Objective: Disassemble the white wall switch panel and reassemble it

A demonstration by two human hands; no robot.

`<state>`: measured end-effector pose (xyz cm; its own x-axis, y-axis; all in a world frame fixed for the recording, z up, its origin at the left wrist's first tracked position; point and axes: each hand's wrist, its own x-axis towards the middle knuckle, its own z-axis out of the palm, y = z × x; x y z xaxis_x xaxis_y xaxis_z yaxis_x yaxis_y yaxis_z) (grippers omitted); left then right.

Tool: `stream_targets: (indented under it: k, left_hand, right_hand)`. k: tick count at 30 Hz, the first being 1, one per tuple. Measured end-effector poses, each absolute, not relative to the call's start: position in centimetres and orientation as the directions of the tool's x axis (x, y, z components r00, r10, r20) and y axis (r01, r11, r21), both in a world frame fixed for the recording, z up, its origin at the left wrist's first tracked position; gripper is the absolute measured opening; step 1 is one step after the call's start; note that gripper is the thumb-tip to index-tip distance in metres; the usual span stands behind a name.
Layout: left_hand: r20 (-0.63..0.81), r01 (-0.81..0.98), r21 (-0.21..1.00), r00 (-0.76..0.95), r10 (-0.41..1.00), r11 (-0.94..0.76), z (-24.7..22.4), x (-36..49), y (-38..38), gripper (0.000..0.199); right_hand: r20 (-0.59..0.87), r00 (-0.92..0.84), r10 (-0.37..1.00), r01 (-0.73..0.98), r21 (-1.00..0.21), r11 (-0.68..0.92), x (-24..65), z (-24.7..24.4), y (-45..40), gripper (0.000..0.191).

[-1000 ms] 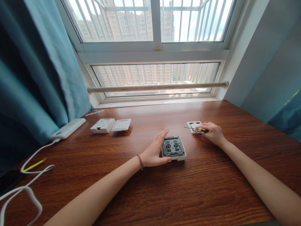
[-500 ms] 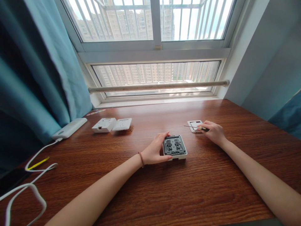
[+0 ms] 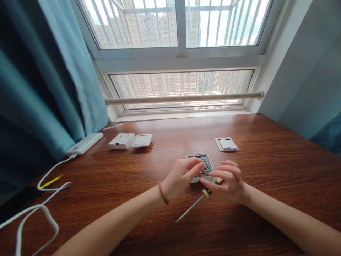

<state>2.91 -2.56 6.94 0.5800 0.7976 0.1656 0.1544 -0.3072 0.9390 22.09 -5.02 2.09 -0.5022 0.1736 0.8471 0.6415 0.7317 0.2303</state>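
A wall switch base (image 3: 192, 156) with a dark, open-faced inside and a white edge lies on the table, partly hidden by both hands. My left hand (image 3: 177, 177) reaches over it, fingers and thumb curled together in a pinch; whatever lies between the tips is too small to make out. In my right hand (image 3: 229, 183) is a screwdriver (image 3: 189, 209), its handle under the palm and its metal shaft pointing down towards the lower left. The right fingertips come close to the left ones at the base's right side.
A white switch cover plate (image 3: 226, 144) lies farther back on the right. To the left are a white box (image 3: 122, 141), a white socket plate (image 3: 142, 140) with small brass-coloured pieces, a white power strip (image 3: 84, 144) with its cable, and a yellow stick (image 3: 52, 181).
My right hand has come from the cover plate to the switch base, swinging the screwdriver downwards. My left hand has let go of the base's side and now pinches above it.
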Motion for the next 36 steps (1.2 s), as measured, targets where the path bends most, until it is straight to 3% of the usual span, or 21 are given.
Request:
stream_targets:
  k: [3, 6, 8, 11, 14, 18, 20, 23, 26, 31, 36]
  left_hand:
    - [-0.037, 0.108, 0.992, 0.763, 0.645, -0.071, 6.9, 3.6, -3.6, 0.044]
    - [-0.191, 0.053, 0.968, 0.790, 0.582, 0.245, 6.2, 4.0, -3.7, 0.046]
    - [-0.247, 0.009, 0.918, 0.796, 0.553, 0.397, 5.9, 4.0, -3.4, 0.038]
    - [-0.255, -0.023, 0.885, 0.812, 0.526, 0.464, 6.1, 3.6, -3.0, 0.032]
    - [-0.196, -0.069, 0.916, 0.783, 0.591, 0.395, 7.2, 2.9, -2.4, 0.030]
    - [0.029, -0.327, 0.925, 0.563, 0.826, 0.191, 8.8, 2.1, -1.3, 0.025]
    - [0.120, -0.402, 0.914, 0.402, 0.908, 0.057, 9.1, 1.7, -0.5, 0.026]
    - [0.236, -0.362, 0.921, 0.232, 0.944, -0.141, 8.9, 0.8, 0.8, 0.033]
    - [0.326, -0.278, 0.923, 0.189, 0.926, -0.268, 8.5, 0.1, 1.9, 0.032]
    - [0.358, -0.208, 0.926, 0.227, 0.906, -0.314, 8.3, -0.5, 2.5, 0.027]
    - [0.370, -0.187, 0.925, 0.239, 0.897, -0.332, 7.9, -0.1, 2.4, 0.027]
  right_hand:
    - [0.867, -0.481, 0.130, 0.652, 0.254, 0.714, 21.9, 1.9, -5.7, 0.034]
    - [0.833, -0.531, 0.155, 0.648, 0.282, 0.707, 22.1, 2.2, -5.7, 0.036]
    - [0.784, -0.590, 0.196, 0.635, 0.300, 0.712, 22.2, 2.6, -5.6, 0.037]
    - [0.729, -0.643, 0.235, 0.597, 0.286, 0.749, 22.2, 3.3, -5.2, 0.037]
    - [0.736, -0.591, 0.329, 0.617, 0.151, 0.772, 22.3, 3.8, -4.5, 0.046]
    - [0.714, -0.337, 0.614, 0.635, -0.309, 0.708, 22.6, 3.8, -2.5, 0.054]
    - [0.618, -0.356, 0.701, 0.591, -0.432, 0.681, 22.5, 3.4, -1.4, 0.051]
    - [0.482, -0.478, 0.734, 0.557, -0.479, 0.678, 22.2, 2.7, -0.1, 0.049]
    - [0.437, -0.526, 0.729, 0.532, -0.500, 0.684, 21.8, 1.8, 0.2, 0.055]
    - [0.413, -0.566, 0.714, 0.507, -0.509, 0.696, 22.0, 1.0, -0.2, 0.069]
    - [0.392, -0.574, 0.719, 0.512, -0.513, 0.689, 22.2, 0.9, -0.3, 0.069]
